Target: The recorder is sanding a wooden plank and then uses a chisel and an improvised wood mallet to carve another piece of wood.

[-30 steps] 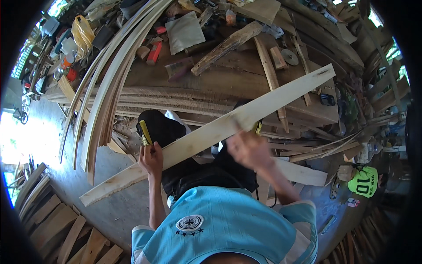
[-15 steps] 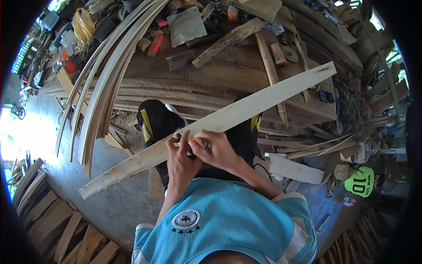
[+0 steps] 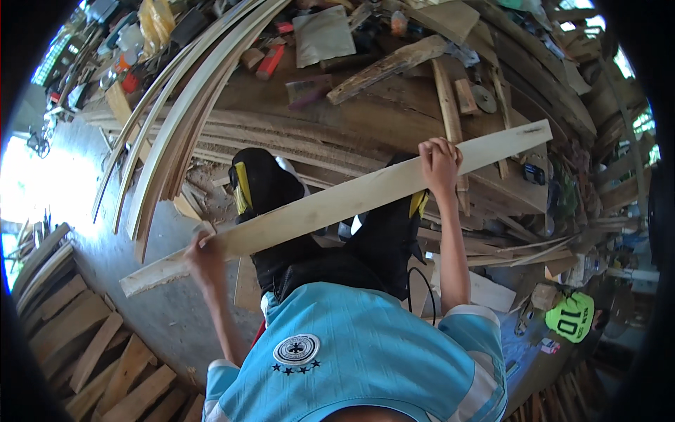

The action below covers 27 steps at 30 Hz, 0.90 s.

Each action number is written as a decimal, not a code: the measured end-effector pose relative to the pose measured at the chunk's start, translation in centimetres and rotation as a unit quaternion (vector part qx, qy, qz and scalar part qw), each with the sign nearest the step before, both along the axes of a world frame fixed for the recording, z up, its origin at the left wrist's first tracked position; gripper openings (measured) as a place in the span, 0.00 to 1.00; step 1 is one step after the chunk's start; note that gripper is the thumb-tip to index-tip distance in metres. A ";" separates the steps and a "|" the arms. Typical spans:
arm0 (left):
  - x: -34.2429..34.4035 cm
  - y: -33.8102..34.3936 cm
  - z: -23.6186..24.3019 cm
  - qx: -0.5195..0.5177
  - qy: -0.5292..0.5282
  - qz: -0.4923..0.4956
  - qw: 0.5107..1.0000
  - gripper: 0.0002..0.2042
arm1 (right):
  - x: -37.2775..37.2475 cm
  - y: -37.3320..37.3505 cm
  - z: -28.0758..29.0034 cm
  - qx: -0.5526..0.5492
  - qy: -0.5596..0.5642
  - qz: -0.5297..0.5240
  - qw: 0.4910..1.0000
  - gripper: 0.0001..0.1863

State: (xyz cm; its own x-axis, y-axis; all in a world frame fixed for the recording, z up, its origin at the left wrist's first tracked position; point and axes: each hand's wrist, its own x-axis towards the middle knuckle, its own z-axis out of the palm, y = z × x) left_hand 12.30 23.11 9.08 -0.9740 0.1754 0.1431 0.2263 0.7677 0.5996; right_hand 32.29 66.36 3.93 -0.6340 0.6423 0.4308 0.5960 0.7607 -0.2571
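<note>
A long pale wooden plank (image 3: 323,204) lies diagonally across my black-trousered lap, over knees with yellow patches. My left hand (image 3: 206,261), blurred, is closed on its lower left part, near the rough-edged end. My right hand (image 3: 440,163) is closed on the upper right part, fingers curled over the far edge. Whether either hand also holds a small tool I cannot make out.
A cluttered wooden bench (image 3: 376,109) ahead bears offcuts and a red box (image 3: 271,62). Long bent strips (image 3: 172,126) overhang it at left. Curved boards (image 3: 91,323) are stacked lower left. What looks like a person in lime green (image 3: 566,316) is at right.
Half a second ago my hands were together at the plank's middle around a small object. They have since moved apart, left hand leftward, right hand up and rightward onto the plank.
</note>
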 end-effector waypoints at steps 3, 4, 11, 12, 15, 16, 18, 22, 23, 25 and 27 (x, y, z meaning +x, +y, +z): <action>4.8 9.3 -0.9 0.087 0.015 -0.215 0.973 0.09 | 0.2 -0.3 -0.5 -0.034 0.007 0.005 0.999 0.15; 6.4 12.4 -0.9 0.078 -0.062 -0.292 0.951 0.08 | 0.2 -0.3 -0.4 -0.027 0.034 0.014 0.999 0.15; 7.8 19.5 -1.5 0.337 -0.203 -0.399 0.828 0.07 | 1.2 1.3 -0.5 0.044 -0.010 0.050 0.998 0.15; 7.1 16.9 -1.7 0.326 -0.206 -0.372 0.844 0.07 | 1.6 1.7 -0.8 0.019 -0.018 0.048 0.999 0.16; 2.7 5.9 -2.2 0.323 -0.276 -0.258 0.868 0.09 | 2.0 3.1 -1.6 0.015 -0.031 0.088 0.996 0.17; 2.4 1.4 -2.2 0.330 -0.280 -0.155 0.888 0.10 | 1.9 3.5 -1.9 0.036 -0.035 0.081 0.995 0.18; 0.2 -7.0 -1.9 0.323 -0.252 -0.027 0.912 0.11 | 1.9 4.1 -2.3 0.043 -0.044 0.072 0.995 0.18; -4.0 -21.9 -3.3 0.300 -0.122 0.157 0.933 0.08 | 2.2 4.9 -2.4 0.044 -0.046 0.099 0.993 0.18; -5.2 -25.5 -4.3 0.217 -0.059 0.193 0.955 0.08 | 2.4 5.1 -2.4 0.040 -0.057 0.090 0.993 0.18; -7.2 -31.9 -7.2 0.032 0.059 0.253 0.965 0.07 | 2.7 5.6 -2.4 0.032 -0.055 0.083 0.994 0.19; -9.0 -37.8 -10.2 -0.119 0.122 0.345 0.923 0.07 | 2.9 6.2 -2.5 0.024 -0.052 0.077 0.995 0.19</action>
